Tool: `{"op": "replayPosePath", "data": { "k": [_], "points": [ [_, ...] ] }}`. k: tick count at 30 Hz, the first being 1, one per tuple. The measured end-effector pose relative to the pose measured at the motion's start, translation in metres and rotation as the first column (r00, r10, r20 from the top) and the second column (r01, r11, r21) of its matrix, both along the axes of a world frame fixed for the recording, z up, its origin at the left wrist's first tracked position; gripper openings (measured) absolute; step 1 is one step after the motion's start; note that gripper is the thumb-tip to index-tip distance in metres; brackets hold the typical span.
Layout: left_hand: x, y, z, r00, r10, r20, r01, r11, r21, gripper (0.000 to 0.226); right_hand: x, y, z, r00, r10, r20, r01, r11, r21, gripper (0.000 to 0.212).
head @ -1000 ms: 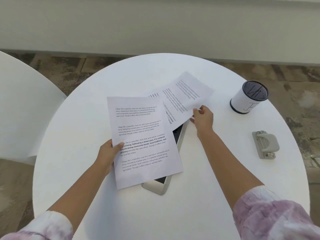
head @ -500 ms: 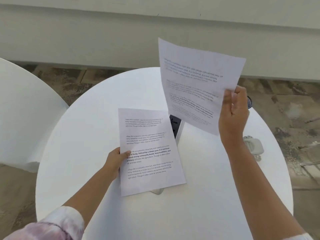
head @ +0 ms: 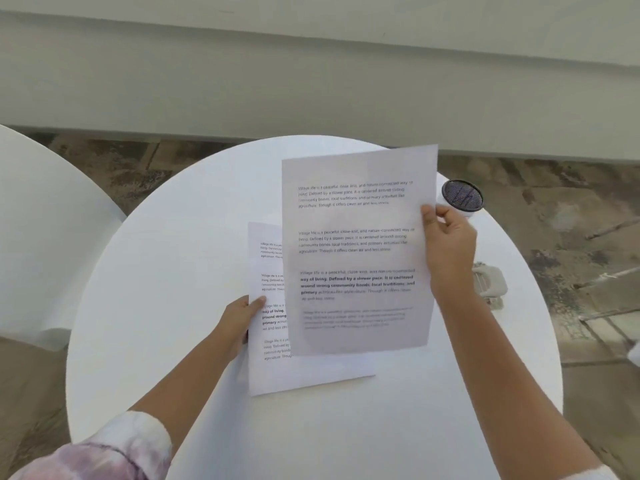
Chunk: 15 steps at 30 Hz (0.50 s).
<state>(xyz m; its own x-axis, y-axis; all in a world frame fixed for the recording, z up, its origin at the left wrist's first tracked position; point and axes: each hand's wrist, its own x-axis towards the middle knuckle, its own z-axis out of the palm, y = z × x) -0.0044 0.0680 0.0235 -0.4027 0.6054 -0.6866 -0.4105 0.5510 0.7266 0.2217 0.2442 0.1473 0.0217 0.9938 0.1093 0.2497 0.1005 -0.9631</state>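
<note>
The right hand (head: pixel 450 244) pinches a thin printed sheet (head: pixel 356 251) aloft; the left hand (head: pixel 239 323) pinches a flat second sheet (head: pixel 273 372) on the round white worktop (head: pixel 173 271).

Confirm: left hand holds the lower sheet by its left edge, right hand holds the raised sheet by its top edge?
No. In the head view the right hand grips the raised sheet by its right edge, not the top. The left hand does hold the lower sheet by its left edge.
</note>
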Motion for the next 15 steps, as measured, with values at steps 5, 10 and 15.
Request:
{"op": "replayPosePath", "data": {
  "k": [5,10,15],
  "points": [
    [0.003,0.001,-0.003,0.999,0.034,0.018,-0.033,0.999,-0.032,0.042,-0.014,-0.009,-0.059,0.993,-0.013,0.115,0.032,0.986,-0.161,0.015],
    [0.003,0.0,0.0,0.999,0.031,0.01,-0.03,0.998,-0.057,0.039,-0.029,-0.026,-0.098,0.969,0.063,0.241,0.012,0.954,-0.298,0.029],
    [0.004,-0.002,0.0,0.998,-0.06,0.001,0.06,0.997,-0.046,0.026,-0.036,-0.029,-0.108,0.961,0.164,0.225,-0.071,0.926,-0.371,0.037]
  ]
}}
